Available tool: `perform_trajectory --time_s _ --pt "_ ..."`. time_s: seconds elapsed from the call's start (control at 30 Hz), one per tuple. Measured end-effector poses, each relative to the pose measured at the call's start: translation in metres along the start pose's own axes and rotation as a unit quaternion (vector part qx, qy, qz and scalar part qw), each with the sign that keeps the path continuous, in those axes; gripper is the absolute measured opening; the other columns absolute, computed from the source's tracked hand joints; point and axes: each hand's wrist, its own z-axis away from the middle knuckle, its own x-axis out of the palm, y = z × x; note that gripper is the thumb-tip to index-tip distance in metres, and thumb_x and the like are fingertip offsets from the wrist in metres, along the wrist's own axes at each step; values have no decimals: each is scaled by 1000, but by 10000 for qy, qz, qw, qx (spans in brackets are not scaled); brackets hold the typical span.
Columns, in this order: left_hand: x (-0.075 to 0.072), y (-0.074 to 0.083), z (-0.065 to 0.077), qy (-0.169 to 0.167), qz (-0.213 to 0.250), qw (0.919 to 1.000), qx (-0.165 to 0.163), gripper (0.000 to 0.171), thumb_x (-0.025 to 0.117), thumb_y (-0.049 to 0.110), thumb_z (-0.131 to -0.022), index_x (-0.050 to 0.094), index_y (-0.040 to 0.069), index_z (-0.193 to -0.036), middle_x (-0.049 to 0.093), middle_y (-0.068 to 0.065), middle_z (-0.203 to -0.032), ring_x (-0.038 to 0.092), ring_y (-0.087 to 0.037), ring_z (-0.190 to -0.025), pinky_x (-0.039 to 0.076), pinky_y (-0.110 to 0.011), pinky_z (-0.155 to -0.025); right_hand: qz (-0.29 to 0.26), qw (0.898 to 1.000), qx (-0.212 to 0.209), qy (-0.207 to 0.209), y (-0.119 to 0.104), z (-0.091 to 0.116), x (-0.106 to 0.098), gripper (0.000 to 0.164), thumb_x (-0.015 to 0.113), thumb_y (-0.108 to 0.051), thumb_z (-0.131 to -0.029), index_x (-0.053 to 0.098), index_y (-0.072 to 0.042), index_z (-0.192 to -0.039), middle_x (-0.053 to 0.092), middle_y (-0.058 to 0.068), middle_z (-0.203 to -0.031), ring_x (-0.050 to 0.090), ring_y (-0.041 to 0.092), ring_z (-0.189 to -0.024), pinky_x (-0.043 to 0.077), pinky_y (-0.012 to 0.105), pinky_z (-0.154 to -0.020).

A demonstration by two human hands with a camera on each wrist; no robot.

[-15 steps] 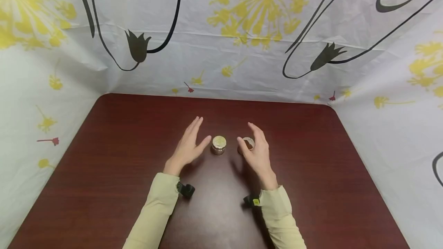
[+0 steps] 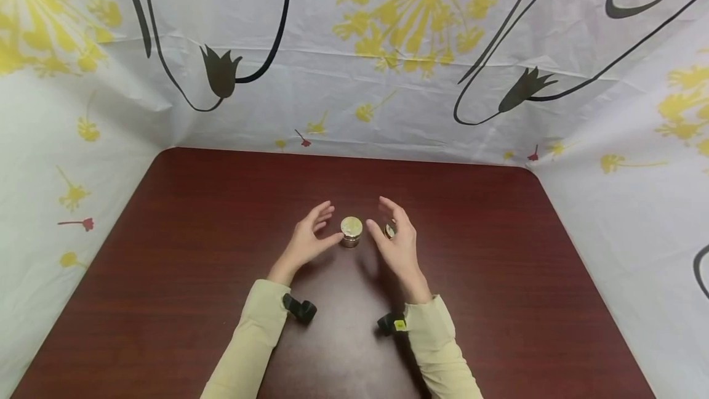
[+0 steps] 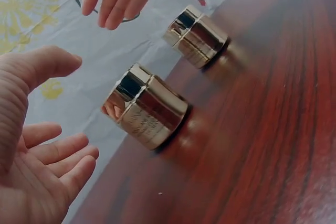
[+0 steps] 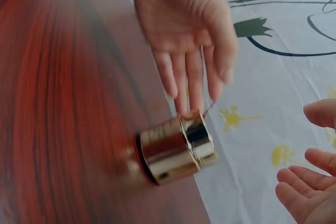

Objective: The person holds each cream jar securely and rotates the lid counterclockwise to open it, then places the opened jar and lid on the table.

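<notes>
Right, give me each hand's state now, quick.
Left hand: open, holding nothing, near a shiny gold cylindrical jar.
Right hand: open, holding nothing, near a second shiny gold cylindrical jar.

I count two jars [image 3: 152, 109]; the left wrist view shows both, and the right wrist view shows one. The grips are two, namely one left hand [image 2: 304, 243] and one right hand [image 2: 400, 250]. There are two sleeves [image 2: 249, 337], two wrist cameras [image 2: 301, 310] and one table [image 2: 166, 263]. On the cloth [image 2: 388, 140], the head view shows two dark flowers [image 2: 220, 74] and three red flowers [image 2: 87, 224].
</notes>
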Motion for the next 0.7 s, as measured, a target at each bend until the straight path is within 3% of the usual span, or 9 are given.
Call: perform_trajectory --time_s 0.17,0.33,0.4,0.53,0.7 --pt "5 -5 1 -146 273 9994 -167 73 74 -6 -74 36 -9 -137 47 -32 -130 47 -41 -121 38 -48 -101 -529 9985 132 -108 -19 -2 7 44 68 10 -79 52 14 -120 56 30 -118 55 45 -108 45 56 -89" --pt "7 8 4 -336 362 9985 -251 71 71 -11 -74 34 -17 -134 44 -37 -128 45 -47 -119 38 -53 -100 -865 9950 434 -252 -37 -1 11 43 65 13 -80 49 18 -119 54 33 -119 51 48 -111 42 56 -93" --pt "11 4 4 -341 373 9985 -205 70 71 -12 -73 35 -17 -133 46 -36 -128 46 -46 -118 39 -51 -99 -930 9937 548 -291 -36 0 14 45 64 12 -80 47 17 -121 51 32 -123 49 48 -114 41 56 -95" --pt "21 -20 0 -288 389 9987 -163 73 74 -10 -71 36 -14 -134 49 -31 -128 48 -40 -119 43 -44 -98 -1037 9920 659 -278 -33 2 18 48 65 11 -80 46 16 -124 49 31 -127 46 48 -117 39 57 -97" --pt "26 -26 -3 -213 234 9995 -31 74 76 -9 -69 39 -13 -133 51 -28 -127 49 -38 -118 44 -40 -97 -1062 9913 713 -305 -30 4 24 51 66 14 -78 45 17 -124 46 34 -127 45 48 -118 37 56 -98"
